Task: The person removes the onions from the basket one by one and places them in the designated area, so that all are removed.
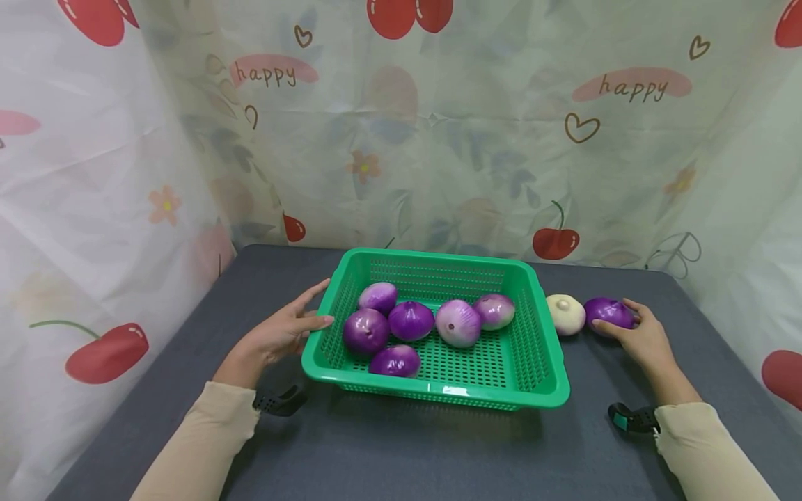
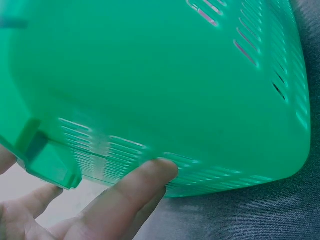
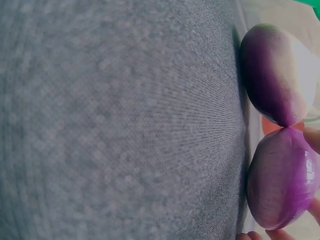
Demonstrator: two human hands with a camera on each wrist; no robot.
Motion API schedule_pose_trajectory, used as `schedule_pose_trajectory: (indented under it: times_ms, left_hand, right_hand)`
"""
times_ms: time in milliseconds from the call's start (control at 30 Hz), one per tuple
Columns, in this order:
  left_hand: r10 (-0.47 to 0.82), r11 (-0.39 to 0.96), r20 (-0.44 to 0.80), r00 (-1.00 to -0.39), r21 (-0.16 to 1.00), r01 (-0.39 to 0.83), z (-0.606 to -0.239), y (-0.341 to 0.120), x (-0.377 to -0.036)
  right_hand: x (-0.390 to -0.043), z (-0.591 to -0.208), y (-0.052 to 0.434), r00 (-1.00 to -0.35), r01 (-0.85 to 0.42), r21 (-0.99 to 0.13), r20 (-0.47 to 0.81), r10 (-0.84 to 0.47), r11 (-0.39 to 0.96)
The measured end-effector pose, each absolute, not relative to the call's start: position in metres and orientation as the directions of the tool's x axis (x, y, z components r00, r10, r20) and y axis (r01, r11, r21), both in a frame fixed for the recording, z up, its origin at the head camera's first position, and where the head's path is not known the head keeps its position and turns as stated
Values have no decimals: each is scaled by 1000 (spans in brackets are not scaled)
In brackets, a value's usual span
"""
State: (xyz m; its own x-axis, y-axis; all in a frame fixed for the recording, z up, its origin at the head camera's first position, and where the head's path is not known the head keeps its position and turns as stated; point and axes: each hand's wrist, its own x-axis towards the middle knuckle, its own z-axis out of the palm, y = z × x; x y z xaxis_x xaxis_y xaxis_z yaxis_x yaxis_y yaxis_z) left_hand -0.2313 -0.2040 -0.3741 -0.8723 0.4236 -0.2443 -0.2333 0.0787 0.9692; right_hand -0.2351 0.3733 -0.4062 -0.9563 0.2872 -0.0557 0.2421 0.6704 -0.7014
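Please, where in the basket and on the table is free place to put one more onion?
In the green basket, the right front part of its floor is bare; six onions fill the left and back. On the grey table, the wide strip before the basket is free. Right of it, pale onion, purple onion and right hand crowd.

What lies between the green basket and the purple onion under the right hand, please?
A pale whitish onion sits between the green basket and the purple onion, as the head view shows.

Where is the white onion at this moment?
In the head view, the white onion lies on the table, right of the green basket, beside a purple onion.
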Motion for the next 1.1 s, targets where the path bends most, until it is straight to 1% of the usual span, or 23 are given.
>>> schedule_pose_trajectory:
  times_ms: [233,400,600,733,967,1100]
  left_hand:
    - [426,76,-243,-872,970,-232,-374,-203,-232]
    - [425,88,-244,-872,970,-228,-373,-203,-231]
    - [426,91,-246,-870,969,-229,-374,-205,-232]
    - [430,90,-242,-870,970,-225,-374,-205,-232]
    - [436,93,-234,-869,972,-215,-374,-205,-232]
    - [439,90,-232,-868,973,-214,-374,-205,-232]
  right_hand:
    - [-235,-396,375,-954,257,-710,-77,290,655]
    - [-231,-374,368,-964,207,-727,-38,262,655]
    - [-218,-338,339,-980,70,-793,58,190,605]
    - [-204,-314,311,-982,-32,-814,135,135,580]
    - [-184,-291,268,-953,-247,-773,304,0,584]
    - [-175,-287,245,-923,-352,-762,379,-67,544]
